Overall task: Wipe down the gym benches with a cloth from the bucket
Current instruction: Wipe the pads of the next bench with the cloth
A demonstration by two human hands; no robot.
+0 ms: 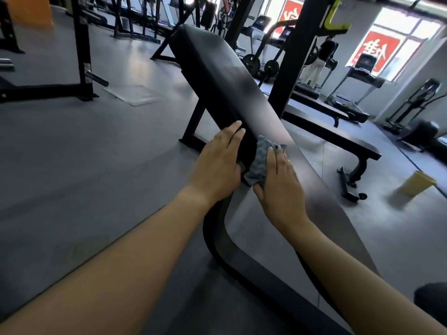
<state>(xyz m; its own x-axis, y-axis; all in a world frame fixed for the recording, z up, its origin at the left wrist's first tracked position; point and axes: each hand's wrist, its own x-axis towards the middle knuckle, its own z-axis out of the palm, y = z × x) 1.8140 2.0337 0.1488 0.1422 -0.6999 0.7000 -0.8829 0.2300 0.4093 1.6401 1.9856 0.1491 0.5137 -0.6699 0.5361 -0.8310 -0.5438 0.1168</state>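
Observation:
A long black padded bench runs from the bottom of the head view up toward the centre. My right hand lies flat on a blue-grey cloth and presses it onto the bench's top near the left edge. My left hand rests with straight fingers on the bench's left side, just beside the cloth. A yellow bucket stands on the floor to the right, well away from both hands.
A second flat black bench stands to the right behind a black upright post. Black rack frames stand at the left. Treadmills and a person are at the back right. Grey floor spreads to the left.

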